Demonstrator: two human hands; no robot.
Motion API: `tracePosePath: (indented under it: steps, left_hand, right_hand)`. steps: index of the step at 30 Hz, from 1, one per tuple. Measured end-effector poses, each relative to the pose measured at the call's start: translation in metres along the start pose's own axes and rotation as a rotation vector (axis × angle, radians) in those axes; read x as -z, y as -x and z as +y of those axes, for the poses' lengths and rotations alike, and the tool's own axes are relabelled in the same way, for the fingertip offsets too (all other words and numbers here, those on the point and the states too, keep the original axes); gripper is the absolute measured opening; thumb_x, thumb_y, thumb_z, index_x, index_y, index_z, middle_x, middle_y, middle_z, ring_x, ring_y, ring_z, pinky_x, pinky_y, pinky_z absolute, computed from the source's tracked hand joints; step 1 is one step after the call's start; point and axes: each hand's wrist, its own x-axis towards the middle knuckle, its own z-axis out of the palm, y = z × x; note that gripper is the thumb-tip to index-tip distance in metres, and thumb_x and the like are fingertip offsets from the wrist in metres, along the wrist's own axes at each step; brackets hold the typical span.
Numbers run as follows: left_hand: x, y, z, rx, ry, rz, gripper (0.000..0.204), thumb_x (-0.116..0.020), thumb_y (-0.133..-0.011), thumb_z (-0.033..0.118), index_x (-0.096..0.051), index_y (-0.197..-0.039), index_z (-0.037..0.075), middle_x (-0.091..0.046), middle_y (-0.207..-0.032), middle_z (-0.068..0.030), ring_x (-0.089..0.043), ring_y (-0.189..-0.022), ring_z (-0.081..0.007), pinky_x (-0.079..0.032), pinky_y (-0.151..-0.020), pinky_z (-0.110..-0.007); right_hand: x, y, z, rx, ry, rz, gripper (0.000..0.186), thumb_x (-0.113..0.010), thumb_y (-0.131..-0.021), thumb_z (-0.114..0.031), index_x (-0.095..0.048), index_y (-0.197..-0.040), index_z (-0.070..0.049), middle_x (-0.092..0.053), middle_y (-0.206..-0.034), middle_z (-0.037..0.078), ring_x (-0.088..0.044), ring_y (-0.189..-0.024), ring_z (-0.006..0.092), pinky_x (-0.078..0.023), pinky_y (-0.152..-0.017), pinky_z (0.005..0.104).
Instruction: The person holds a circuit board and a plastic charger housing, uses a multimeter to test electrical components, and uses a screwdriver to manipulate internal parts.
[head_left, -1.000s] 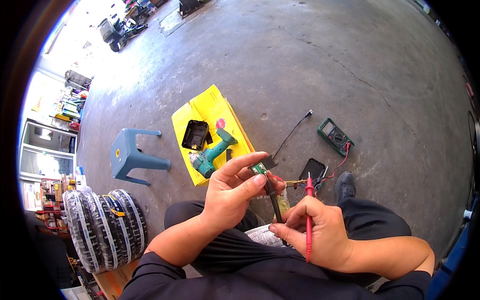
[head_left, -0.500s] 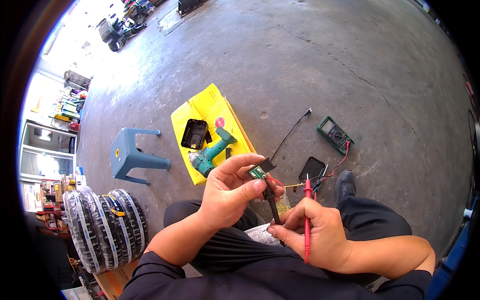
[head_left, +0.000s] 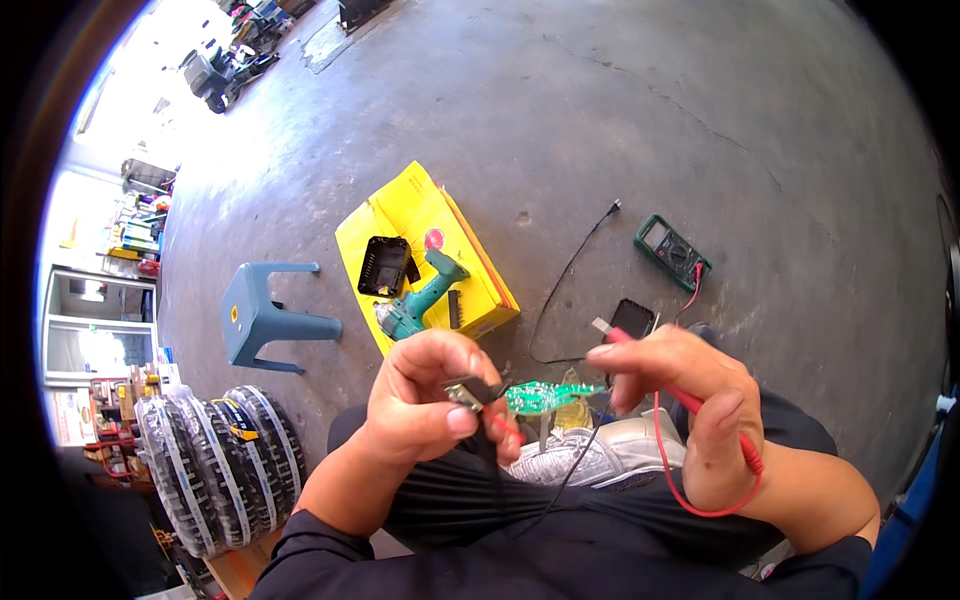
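Note:
My left hand is closed around a small black part with metal contacts, gripped between thumb and fingers. A black test probe, blurred, hangs down by the same hand. Just right of it a green circuit board shows its soldered face; whether the fingers touch it, I cannot tell. A short red wire shows next to the black part. My right hand keeps a red test probe tucked across its fingers, some of them stretched toward the board. The red probe's lead loops below the palm.
A yellow box on the floor bears a green cordless power tool and an open black casing. To the right lie a green multimeter, a black tray-like cover and a plugged cable. A blue stool and wrapped tyres stand left.
My right hand has come away from the black probe and lifted up and right, its red probe swung to a slant. The green board now shows broad side between my hands.

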Motion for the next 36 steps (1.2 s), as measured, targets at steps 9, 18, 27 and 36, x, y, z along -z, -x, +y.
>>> tracePosePath:
  steps: [9,18,27,36]
  left_hand:
    - [0.005,-0.005,0.008,0.094,0.088,-0.185,0.035,-0.068,-0.08,-0.011,-0.058,-0.113,-0.003,-0.066,-0.086,-0.0244,-0.072,-0.076,-0.0419,-0.061,-0.065,-0.05]
    - [0.005,-0.009,0.012,0.141,0.204,-0.265,0.025,-0.074,-0.075,-0.012,-0.064,-0.098,-0.005,-0.067,-0.081,-0.028,-0.072,-0.072,-0.043,-0.061,-0.063,-0.049]
    - [0.005,-0.008,0.013,0.157,0.202,-0.239,0.025,-0.074,-0.075,-0.012,-0.065,-0.096,-0.003,-0.068,-0.08,-0.0275,-0.073,-0.071,-0.0423,-0.062,-0.062,-0.048]
    - [0.008,-0.009,0.011,0.143,0.189,-0.249,0.028,-0.073,-0.076,-0.012,-0.063,-0.1,-0.003,-0.067,-0.082,-0.0272,-0.072,-0.071,-0.0425,-0.061,-0.062,-0.049]
  right_hand:
    - [-0.015,0.004,-0.013,-0.49,-0.463,-0.07,0.038,-0.068,-0.093,-0.011,-0.06,-0.127,0.003,-0.075,-0.101,0.014,-0.069,-0.096,0.0133,-0.052,-0.088,0.0281]
    - [-0.022,0.004,0.011,-0.211,-0.223,-0.152,0.035,-0.074,-0.092,-0.017,-0.069,-0.12,0.002,-0.073,-0.105,0.016,-0.07,-0.097,0.024,-0.053,-0.088,0.0328]
    - [-0.033,0.005,0.021,-0.132,-0.248,-0.191,0.03,-0.072,-0.093,-0.02,-0.069,-0.115,0.001,-0.072,-0.098,0.017,-0.071,-0.088,0.028,-0.054,-0.078,0.0333]
    - [-0.033,0.004,0.016,-0.172,-0.225,-0.218,0.03,-0.072,-0.09,-0.008,-0.069,-0.118,0.004,-0.073,-0.103,0.017,-0.071,-0.093,0.0256,-0.054,-0.081,0.0325]
